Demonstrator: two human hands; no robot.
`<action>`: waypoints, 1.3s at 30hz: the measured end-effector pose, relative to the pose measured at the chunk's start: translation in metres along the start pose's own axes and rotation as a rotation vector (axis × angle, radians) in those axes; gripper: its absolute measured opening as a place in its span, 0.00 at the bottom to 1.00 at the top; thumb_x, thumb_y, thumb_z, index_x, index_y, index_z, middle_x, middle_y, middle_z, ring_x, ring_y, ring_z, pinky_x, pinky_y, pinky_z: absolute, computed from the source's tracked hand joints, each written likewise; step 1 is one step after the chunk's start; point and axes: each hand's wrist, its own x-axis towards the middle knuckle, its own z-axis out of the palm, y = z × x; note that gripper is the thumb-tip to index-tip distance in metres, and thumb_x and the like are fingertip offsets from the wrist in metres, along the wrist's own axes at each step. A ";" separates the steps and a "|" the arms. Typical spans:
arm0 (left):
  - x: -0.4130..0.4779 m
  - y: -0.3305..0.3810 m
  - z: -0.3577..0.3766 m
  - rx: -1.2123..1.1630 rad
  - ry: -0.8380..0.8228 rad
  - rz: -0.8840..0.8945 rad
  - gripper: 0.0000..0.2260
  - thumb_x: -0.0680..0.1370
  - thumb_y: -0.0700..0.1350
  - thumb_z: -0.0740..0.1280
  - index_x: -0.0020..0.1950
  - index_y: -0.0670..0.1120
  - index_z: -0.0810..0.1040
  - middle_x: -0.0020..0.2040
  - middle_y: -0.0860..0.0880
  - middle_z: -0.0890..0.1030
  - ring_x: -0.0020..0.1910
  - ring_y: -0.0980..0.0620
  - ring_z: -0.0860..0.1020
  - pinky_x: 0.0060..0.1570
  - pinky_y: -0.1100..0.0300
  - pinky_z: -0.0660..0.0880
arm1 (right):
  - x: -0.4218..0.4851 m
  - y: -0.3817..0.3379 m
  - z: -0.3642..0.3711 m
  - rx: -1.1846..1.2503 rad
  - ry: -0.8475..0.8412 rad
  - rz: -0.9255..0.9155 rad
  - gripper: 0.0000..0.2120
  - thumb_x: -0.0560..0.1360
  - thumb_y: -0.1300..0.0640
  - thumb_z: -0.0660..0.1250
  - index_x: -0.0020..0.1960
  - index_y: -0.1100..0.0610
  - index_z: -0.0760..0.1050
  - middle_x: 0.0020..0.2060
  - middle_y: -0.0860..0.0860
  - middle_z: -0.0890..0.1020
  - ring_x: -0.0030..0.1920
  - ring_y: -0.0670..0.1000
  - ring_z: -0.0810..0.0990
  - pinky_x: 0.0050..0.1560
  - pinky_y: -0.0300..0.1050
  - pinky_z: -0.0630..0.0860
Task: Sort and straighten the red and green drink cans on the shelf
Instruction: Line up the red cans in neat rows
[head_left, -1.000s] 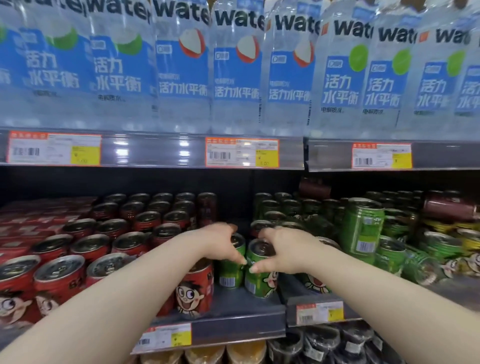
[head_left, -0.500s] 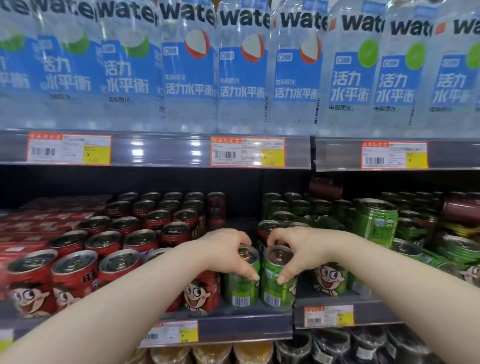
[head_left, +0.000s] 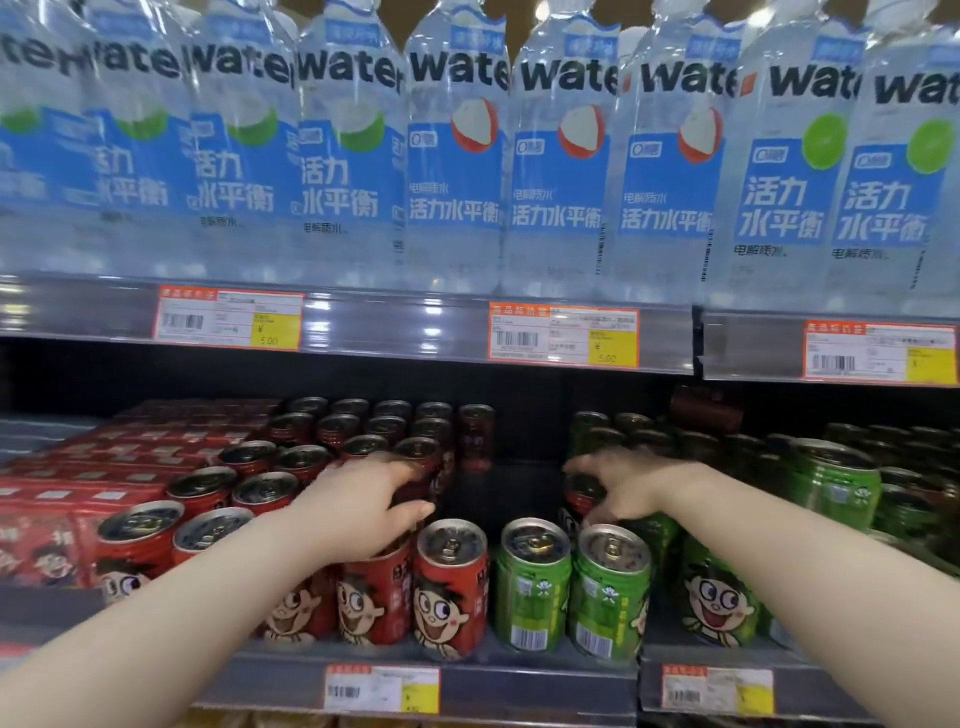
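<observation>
Now left hand (head_left: 363, 506) spread over red cans (head_left: 451, 587); right hand (head_left: 631, 480) spread behind green cans (head_left: 532, 584).

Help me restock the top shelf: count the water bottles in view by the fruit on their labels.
Coconut bottles: 4 (the leftmost is cut off by the picture's edge)
Lychee bottles: 3
Lime bottles: 2
Total: 9

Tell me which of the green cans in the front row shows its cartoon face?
The rightmost front green can, beside the right forearm. The two green cans to its left show barcodes instead.
</observation>
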 end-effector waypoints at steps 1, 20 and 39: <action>-0.004 -0.012 -0.001 0.031 -0.011 -0.034 0.23 0.77 0.61 0.58 0.70 0.53 0.67 0.68 0.48 0.70 0.67 0.47 0.69 0.66 0.52 0.66 | 0.004 -0.001 0.000 0.020 0.013 -0.004 0.37 0.68 0.43 0.73 0.72 0.47 0.62 0.70 0.51 0.70 0.67 0.54 0.70 0.65 0.44 0.68; -0.023 -0.048 0.012 0.093 -0.126 -0.132 0.27 0.79 0.63 0.47 0.75 0.53 0.56 0.77 0.49 0.57 0.75 0.45 0.55 0.73 0.51 0.52 | 0.042 -0.113 -0.008 0.227 -0.032 -0.262 0.35 0.69 0.55 0.73 0.72 0.50 0.61 0.69 0.51 0.68 0.65 0.51 0.71 0.63 0.45 0.71; -0.019 -0.081 0.009 0.004 -0.132 -0.163 0.23 0.80 0.59 0.48 0.74 0.55 0.59 0.76 0.50 0.58 0.75 0.48 0.55 0.72 0.48 0.50 | 0.071 -0.156 -0.014 0.348 -0.014 -0.289 0.29 0.69 0.46 0.72 0.68 0.49 0.68 0.69 0.49 0.69 0.67 0.52 0.69 0.65 0.45 0.68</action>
